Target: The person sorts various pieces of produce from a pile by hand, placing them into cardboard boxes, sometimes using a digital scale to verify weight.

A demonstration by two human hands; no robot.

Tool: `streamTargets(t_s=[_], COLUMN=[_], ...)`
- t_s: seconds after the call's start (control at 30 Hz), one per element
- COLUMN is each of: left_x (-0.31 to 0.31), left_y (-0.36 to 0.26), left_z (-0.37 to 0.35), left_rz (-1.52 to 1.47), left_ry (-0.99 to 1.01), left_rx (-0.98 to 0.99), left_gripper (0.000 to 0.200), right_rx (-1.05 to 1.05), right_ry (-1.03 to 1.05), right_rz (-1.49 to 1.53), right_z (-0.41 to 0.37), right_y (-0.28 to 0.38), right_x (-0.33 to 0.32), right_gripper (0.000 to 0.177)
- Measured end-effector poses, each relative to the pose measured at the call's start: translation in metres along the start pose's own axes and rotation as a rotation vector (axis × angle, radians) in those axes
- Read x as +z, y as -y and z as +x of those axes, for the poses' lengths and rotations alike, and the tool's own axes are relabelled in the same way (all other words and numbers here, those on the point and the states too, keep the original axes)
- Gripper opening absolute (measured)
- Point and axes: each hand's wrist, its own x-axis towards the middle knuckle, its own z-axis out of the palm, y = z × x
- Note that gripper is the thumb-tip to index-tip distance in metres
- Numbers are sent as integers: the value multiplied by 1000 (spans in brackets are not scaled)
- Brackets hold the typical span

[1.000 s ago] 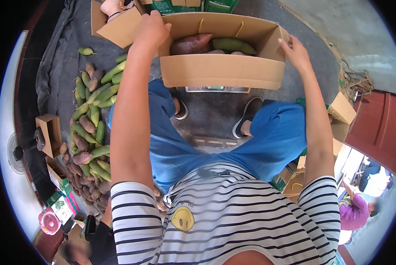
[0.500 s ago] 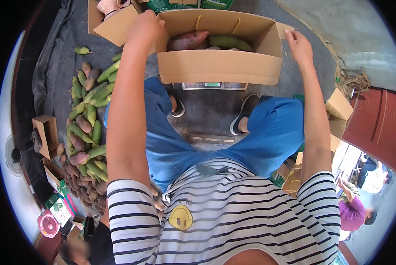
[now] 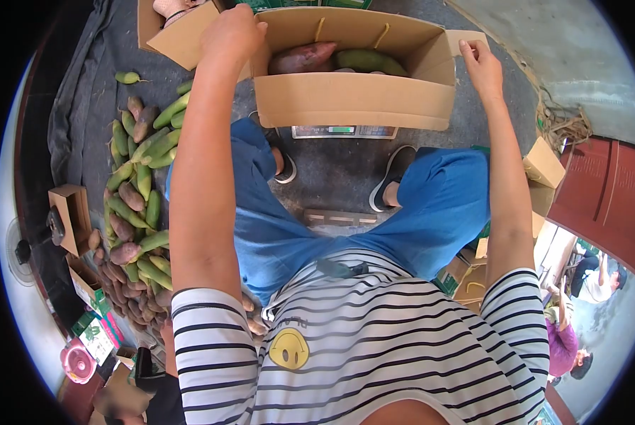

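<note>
An open cardboard box (image 3: 353,100) sits in front of me on a scale (image 3: 342,132) with a lit display. Inside the box lie a reddish-purple root vegetable (image 3: 302,58) and a long green radish (image 3: 369,62), with more produce partly hidden by the front wall. My left hand (image 3: 234,34) is closed at the box's left end flap; its grip is partly turned away from me. At the other end, my right hand (image 3: 482,65) pinches the right end flap (image 3: 468,42), which is folded outward.
Green radishes (image 3: 147,180) and purplish roots (image 3: 130,294) are piled on the floor at left. Another open carton (image 3: 183,39) stands at upper left. More cartons (image 3: 541,170) are at right. Other people (image 3: 564,340) appear at lower right and lower left.
The right flap now shows wider and flatter, spread further outward in my right hand. The box and both hands sit slightly higher in view; my left hand stays at the left end.
</note>
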Motion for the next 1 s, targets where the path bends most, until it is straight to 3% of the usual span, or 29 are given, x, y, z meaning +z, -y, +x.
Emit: streamTargets(t_s=[0.27,0.57,0.73,0.83,0.87,0.93,1.0], left_x=[-2,1,22,25,35,65,85], left_y=[1,2,11,10,15,38,51], left_z=[-2,-1,6,-4,7,23,35], left_rz=[-23,-47,-64,-92,-9,-131,-287], left_ry=[33,156,213,140,256,231,367], left_rx=[-12,52,45,143,85,113,68], left_gripper=[38,44,52,59,58,54,48], right_rx=[-52,77,78,53,82,63,101], right_ry=[49,356,514,644,693,748,701], right_rz=[-79,-250,-121,-61,-37,-47,22], right_z=[5,-2,-9,-4,-5,-4,-8], right_y=[1,1,-8,-19,-17,-13,-13], right_x=[9,5,14,25,24,16,12], right_gripper=[48,59,52,44,39,36,35])
